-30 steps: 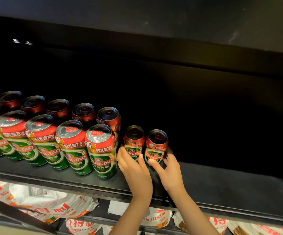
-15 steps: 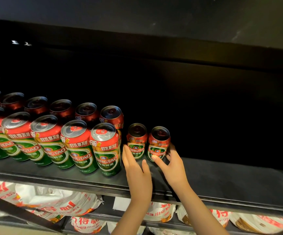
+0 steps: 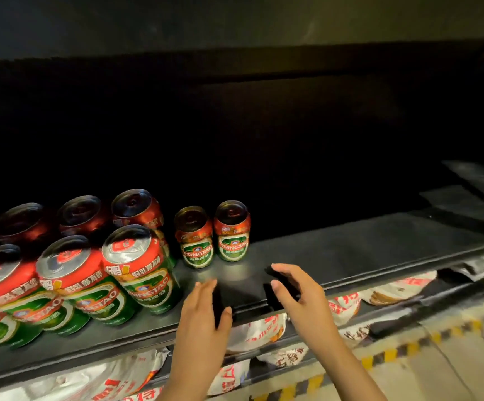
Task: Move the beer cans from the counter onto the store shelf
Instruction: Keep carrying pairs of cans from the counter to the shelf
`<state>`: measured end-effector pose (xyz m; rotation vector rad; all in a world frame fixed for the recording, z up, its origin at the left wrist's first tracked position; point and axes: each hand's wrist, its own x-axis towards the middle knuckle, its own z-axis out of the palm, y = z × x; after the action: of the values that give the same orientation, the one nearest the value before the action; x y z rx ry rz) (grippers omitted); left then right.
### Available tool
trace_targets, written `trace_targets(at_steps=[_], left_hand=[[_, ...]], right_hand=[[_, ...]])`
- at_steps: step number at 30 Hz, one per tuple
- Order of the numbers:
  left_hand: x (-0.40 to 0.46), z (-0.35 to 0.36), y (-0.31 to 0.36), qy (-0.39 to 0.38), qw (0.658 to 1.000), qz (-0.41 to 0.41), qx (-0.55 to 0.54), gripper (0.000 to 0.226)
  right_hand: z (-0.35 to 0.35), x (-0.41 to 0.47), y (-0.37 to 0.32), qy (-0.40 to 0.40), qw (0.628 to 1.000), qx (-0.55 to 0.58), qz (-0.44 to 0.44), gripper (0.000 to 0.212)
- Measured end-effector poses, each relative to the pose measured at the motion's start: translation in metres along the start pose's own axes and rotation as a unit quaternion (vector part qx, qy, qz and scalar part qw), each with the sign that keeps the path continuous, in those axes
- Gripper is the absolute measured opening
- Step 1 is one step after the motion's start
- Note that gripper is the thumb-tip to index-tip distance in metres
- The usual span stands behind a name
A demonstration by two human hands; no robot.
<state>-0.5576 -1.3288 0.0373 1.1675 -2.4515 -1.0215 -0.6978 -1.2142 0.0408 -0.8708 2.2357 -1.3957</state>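
Observation:
Two short red-and-green beer cans stand upright side by side on the dark store shelf (image 3: 350, 250): the left short can (image 3: 195, 240) and the right short can (image 3: 233, 233). Left of them stand two rows of several tall cans, the nearest tall can (image 3: 140, 267) at the front. My left hand (image 3: 206, 311) and my right hand (image 3: 295, 296) hover over the shelf's front edge, a little in front of the short cans. Both hands hold nothing, with relaxed fingers.
The shelf stretches bare to the right of the short cans, under a dark upper shelf (image 3: 264, 62). Below the shelf lie white packets with red print (image 3: 264, 331). A yellow-and-black striped floor edge (image 3: 394, 354) shows at the lower right.
Both hands have let go of the two short cans and drawn back toward the shelf's front edge. The view has swung to the right.

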Motion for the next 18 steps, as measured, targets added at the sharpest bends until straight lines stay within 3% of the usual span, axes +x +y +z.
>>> trace_targets(at_steps=[7, 14, 18], left_hand=[[-0.005, 0.017, 0.042, -0.141, 0.974, 0.165, 0.065, 0.039], [-0.064, 0.079, 0.104, -0.263, 0.906, 0.332, 0.015, 0.029], [-0.132, 0.112, 0.139, -0.361, 0.86, 0.359, 0.028, 0.034]], right_hand=[[-0.052, -0.083, 0.026, 0.141, 0.985, -0.002, 0.096, 0.023], [-0.103, -0.213, 0.051, 0.294, 0.936, 0.005, 0.194, 0.019], [-0.124, -0.305, 0.05, 0.37, 0.902, -0.001, 0.224, 0.02]])
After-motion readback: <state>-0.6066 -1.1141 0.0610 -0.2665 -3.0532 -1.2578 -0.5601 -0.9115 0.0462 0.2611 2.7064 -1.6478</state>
